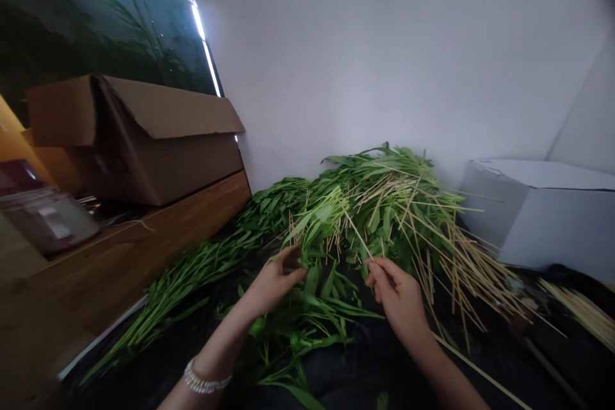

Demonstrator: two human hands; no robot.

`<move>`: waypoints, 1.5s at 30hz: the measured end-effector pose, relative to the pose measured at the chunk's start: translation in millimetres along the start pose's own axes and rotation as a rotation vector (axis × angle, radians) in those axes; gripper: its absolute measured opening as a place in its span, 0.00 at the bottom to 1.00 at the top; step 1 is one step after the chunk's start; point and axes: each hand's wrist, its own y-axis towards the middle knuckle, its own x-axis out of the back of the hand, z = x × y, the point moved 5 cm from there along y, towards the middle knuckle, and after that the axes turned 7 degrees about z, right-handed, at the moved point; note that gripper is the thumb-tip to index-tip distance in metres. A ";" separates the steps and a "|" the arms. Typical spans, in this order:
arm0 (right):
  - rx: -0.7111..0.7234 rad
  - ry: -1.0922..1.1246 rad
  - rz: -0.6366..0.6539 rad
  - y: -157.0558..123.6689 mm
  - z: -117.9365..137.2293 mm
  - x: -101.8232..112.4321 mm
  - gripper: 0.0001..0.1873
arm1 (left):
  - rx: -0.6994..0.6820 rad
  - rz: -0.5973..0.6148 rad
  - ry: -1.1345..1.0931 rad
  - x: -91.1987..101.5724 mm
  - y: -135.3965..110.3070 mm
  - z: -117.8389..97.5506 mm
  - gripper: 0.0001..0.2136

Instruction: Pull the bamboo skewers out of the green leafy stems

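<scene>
In the head view my right hand (398, 291) pinches the lower end of a thin wooden skewer (359, 232). The skewer slants up and left to a bunch of pale green leaves (323, 218) at its upper end. My left hand (278, 275), with a beaded bracelet on the wrist, is just below that bunch. Its thumb and fingers are apart and nothing shows between them. Loose green leafy stems (307, 317) lie below and between the hands. Behind is a big heap of leafy greens (379, 166) with many pale skewers (461, 269) lying across its right side.
A long bundle of leafy stems (177, 288) lies at left on black sheeting (355, 371). An open cardboard box (182, 163) stands on a wooden ledge (158, 250) by a window. At right are a white box (557, 224) and more sticks (583, 311). A pale wall (375, 64) stands behind.
</scene>
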 end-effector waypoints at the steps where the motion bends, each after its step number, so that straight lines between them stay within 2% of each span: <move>1: 0.005 0.002 -0.004 -0.5 1.1 -0.1 0.23 | -0.006 -0.035 0.049 7.9 -1.4 -5.1 0.24; 3: 0.011 0.013 -0.009 -1.7 3.6 -0.7 0.23 | -0.026 -0.080 0.150 16.6 -6.3 -17.2 0.17; 5: 0.017 0.021 -0.018 -3.3 6.2 -1.3 0.23 | -0.022 -0.008 0.170 8.3 -12.2 -27.8 0.08; 8: 0.041 0.007 -0.028 -5.6 9.3 -2.8 0.23 | 0.075 0.235 -0.100 -32.1 -18.9 -35.1 0.11; 9: 0.052 -0.004 -0.033 -6.3 10.0 -3.3 0.23 | 0.107 0.256 -0.239 -45.8 -18.8 -36.6 0.12; 12: 0.079 -0.035 -0.038 -7.5 10.7 -4.7 0.22 | 0.165 0.118 -0.748 -73.2 -7.7 -38.2 0.15; 14: 0.087 -0.048 -0.031 -7.6 10.0 -6.0 0.23 | 0.206 0.017 -1.013 -83.0 4.2 -37.7 0.11; 18: 0.092 -0.058 -0.015 -7.1 8.2 -8.2 0.23 | 0.226 -0.122 -1.252 -89.4 24.8 -38.3 0.02; 21: 0.096 -0.058 0.000 -7.4 8.3 -10.0 0.22 | 0.198 -0.168 -1.306 -93.6 31.5 -36.7 0.02; 24: 0.109 -0.059 0.008 -8.3 10.1 -11.3 0.22 | 0.115 -0.218 -1.302 -95.0 31.7 -34.4 0.02; 27: 0.105 -0.057 0.011 -8.9 10.9 -11.8 0.22 | 0.064 -0.191 -1.260 -96.4 28.8 -34.2 0.05; 35: 0.081 -0.054 0.024 -8.8 7.3 -13.4 0.21 | 0.107 -0.164 -1.286 -100.3 30.0 -28.6 0.07; 39: 0.054 -0.034 0.025 -9.0 6.3 -13.1 0.20 | 0.149 -0.174 -1.200 -102.6 25.9 -24.7 0.08; 43: 0.049 0.020 0.027 -9.1 9.9 -12.1 0.20 | 0.250 -0.052 -1.060 -110.7 11.2 -18.9 0.28; 45: 0.050 0.095 0.050 -9.2 11.5 -13.8 0.20 | 0.286 -0.010 -0.994 -113.7 2.6 -13.7 0.32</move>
